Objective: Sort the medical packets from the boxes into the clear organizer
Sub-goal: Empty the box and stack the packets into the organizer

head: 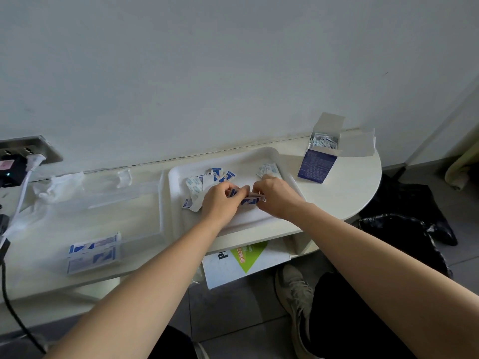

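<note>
Grip: pinching a short bundle of blue-and-white packets [250,199] between left hand [220,200] and right hand [277,198], fingers of both curling in narrow around the bundle's two ends, thumbs mostly hidden. Holding the bundle just above white tray [261,224], near its middle. Reading the bundle's long axis as running left to right, roughly hand to hand. Seeing loose packets [195,185] lying on the tray just beyond the left hand, and a small pile [268,169] lying beyond the right hand near the far rim. Noting clear organizer [134,224] sitting directly left of the tray, touching or just beside; not telling which. Spotting flat packets [93,252] lying in its near-left compartment. Judging the left hand as nearer to the organizer: expecting a leftward carry over the tray rim, needing the long axis lining up with a compartment before letting go. Noting open box [320,161] standing well to the right, packets showing inside
</note>
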A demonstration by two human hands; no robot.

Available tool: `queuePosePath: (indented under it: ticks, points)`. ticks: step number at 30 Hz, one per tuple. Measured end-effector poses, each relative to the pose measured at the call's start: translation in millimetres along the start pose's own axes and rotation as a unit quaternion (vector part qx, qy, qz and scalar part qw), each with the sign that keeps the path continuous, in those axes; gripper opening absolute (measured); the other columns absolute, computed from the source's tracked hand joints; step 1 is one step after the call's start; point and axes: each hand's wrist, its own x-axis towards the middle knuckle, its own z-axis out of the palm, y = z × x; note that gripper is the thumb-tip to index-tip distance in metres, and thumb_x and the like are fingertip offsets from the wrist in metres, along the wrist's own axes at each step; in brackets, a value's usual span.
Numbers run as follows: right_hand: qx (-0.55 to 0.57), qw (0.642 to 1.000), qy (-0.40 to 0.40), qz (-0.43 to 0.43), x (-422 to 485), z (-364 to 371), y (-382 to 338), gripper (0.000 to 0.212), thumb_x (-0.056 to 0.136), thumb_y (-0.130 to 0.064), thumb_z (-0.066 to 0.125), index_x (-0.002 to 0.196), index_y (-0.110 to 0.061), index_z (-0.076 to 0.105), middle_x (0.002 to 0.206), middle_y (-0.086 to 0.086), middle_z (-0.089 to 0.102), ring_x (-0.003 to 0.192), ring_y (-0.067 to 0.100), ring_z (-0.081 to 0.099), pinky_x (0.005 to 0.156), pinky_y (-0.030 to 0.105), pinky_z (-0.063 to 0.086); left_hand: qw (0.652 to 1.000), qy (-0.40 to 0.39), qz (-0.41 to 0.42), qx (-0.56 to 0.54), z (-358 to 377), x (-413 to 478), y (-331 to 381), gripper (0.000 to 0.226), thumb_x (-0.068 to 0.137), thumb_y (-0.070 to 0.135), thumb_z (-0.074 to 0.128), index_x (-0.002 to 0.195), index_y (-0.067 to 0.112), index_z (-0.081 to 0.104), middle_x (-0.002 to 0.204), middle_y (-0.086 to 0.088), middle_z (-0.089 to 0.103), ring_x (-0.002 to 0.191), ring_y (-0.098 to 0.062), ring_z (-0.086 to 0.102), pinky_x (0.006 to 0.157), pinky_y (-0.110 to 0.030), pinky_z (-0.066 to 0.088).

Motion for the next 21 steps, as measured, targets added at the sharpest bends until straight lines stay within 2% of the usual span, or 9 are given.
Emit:
queuePosePath:
  ticks: [2, 4, 7, 10, 16, 19, 21]
  points:
    - [0.006, 1.0, 0.0, -0.002, 0, 1, 1, 0.018, 0.085, -0.009, 0.059, 0.102, -0.011, 0.067, 0.104, 0.009, 0.056, 0.088, 0.028, 0.056, 0.074, 0.037, 0.05, 1.0, 0.009, 0.003, -0.012, 1, 0, 1, 0.022, 0.091, 0.039, 0.057, 0.092, 0.02, 0.069, 0.074, 0.003, 0.061, 0.068, -0.02, 0.054, 0.063, -0.032, 0.045]
    - [0.013, 1.0, 0.003, 0.002, -1, 1, 4, 0.017, 0.085, -0.011, 0.059, 0.1, -0.012, 0.067, 0.104, 0.009, 0.057, 0.087, 0.028, 0.056, 0.073, 0.037, 0.05, 1.0, 0.018, 0.013, -0.023, 0, 0, 0, 0.016, 0.091, 0.026, 0.056, 0.09, 0.024, 0.071, 0.078, 0.005, 0.063, 0.069, -0.018, 0.054, 0.065, -0.032, 0.048]
    - [0.026, 1.0, 0.002, 0.003, -3, 3, 7, 0.017, 0.084, -0.013, 0.062, 0.101, -0.012, 0.067, 0.104, 0.008, 0.059, 0.088, 0.026, 0.057, 0.074, 0.035, 0.049, 0.999, 0.008, 0.013, -0.03, -2, -1, -1, 0.027, 0.09, 0.012, 0.051, 0.09, 0.029, 0.072, 0.083, 0.012, 0.064, 0.074, -0.015, 0.055, 0.07, -0.035, 0.054]
    - [0.047, 0.999, 0.002, -0.002, -5, 5, 5, 0.018, 0.084, -0.015, 0.065, 0.101, -0.012, 0.067, 0.103, 0.008, 0.059, 0.087, 0.025, 0.057, 0.074, 0.035, 0.049, 1.0, -0.002, 0.006, -0.031, -3, -4, -2, 0.026, 0.089, 0.011, 0.053, 0.091, 0.03, 0.069, 0.084, 0.012, 0.061, 0.076, -0.017, 0.055, 0.074, -0.037, 0.054]
    - [0.086, 0.996, 0.036, 0.005, -4, 8, 4, 0.016, 0.083, -0.006, 0.061, 0.097, -0.01, 0.069, 0.099, 0.009, 0.061, 0.087, 0.025, 0.057, 0.071, 0.03, 0.044, 1.0, -0.005, -0.005, -0.025, -6, -6, -7, 0.02, 0.087, 0.015, 0.058, 0.102, 0.022, 0.069, 0.091, 0.006, 0.065, 0.078, -0.02, 0.062, 0.08, -0.041, 0.056]
    - [0.094, 0.995, 0.017, 0.01, -4, 10, 3, 0.018, 0.081, -0.007, 0.062, 0.098, -0.01, 0.068, 0.099, 0.009, 0.059, 0.087, 0.026, 0.056, 0.074, 0.033, 0.046, 0.999, -0.02, -0.008, -0.024, -4, -9, -5, 0.018, 0.091, 0.02, 0.055, 0.096, 0.017, 0.071, 0.07, 0.003, 0.062, 0.059, -0.018, 0.059, 0.07, -0.033, 0.054]
    - [0.102, 0.995, 0.017, 0.012, -4, 12, 2, 0.018, 0.081, -0.008, 0.063, 0.098, -0.01, 0.068, 0.098, 0.009, 0.058, 0.087, 0.026, 0.057, 0.075, 0.033, 0.046, 1.0, -0.017, -0.008, -0.022, -3, -10, -5, 0.023, 0.095, 0.02, 0.05, 0.095, 0.014, 0.072, 0.061, 0.001, 0.058, 0.052, -0.017, 0.056, 0.064, -0.031, 0.052]
